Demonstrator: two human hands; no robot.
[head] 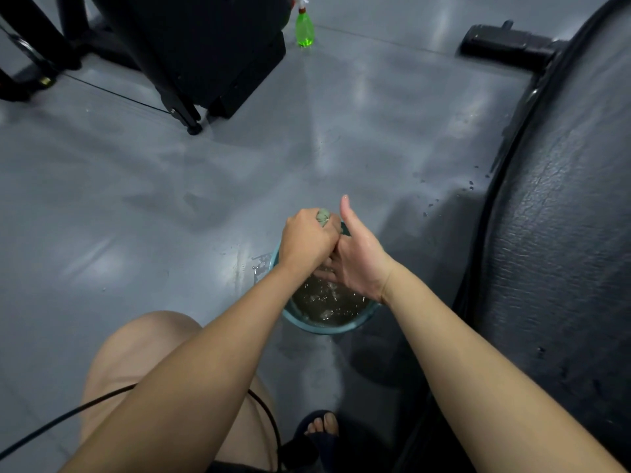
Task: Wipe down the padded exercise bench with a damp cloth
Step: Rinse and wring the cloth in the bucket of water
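My left hand (pixel 307 238) grips a wadded grey-green cloth (pixel 322 216) in a fist above a blue bowl (pixel 336 327) of murky water on the floor. My right hand (pixel 358 256) sits against the left fist, thumb pointing up, fingers curled around the lower part of the cloth, which is mostly hidden between the hands. Both hands look wet. The black padded bench (pixel 560 233) runs along the right side, its textured surface showing drops of water.
A green spray bottle (pixel 304 27) stands on the grey floor at the top. Black gym equipment (pixel 191 52) fills the upper left. A black bench foot (pixel 502 46) sits upper right. My knee (pixel 143 353) and sandalled foot (pixel 322 428) are below the bowl. Water spots dot the floor.
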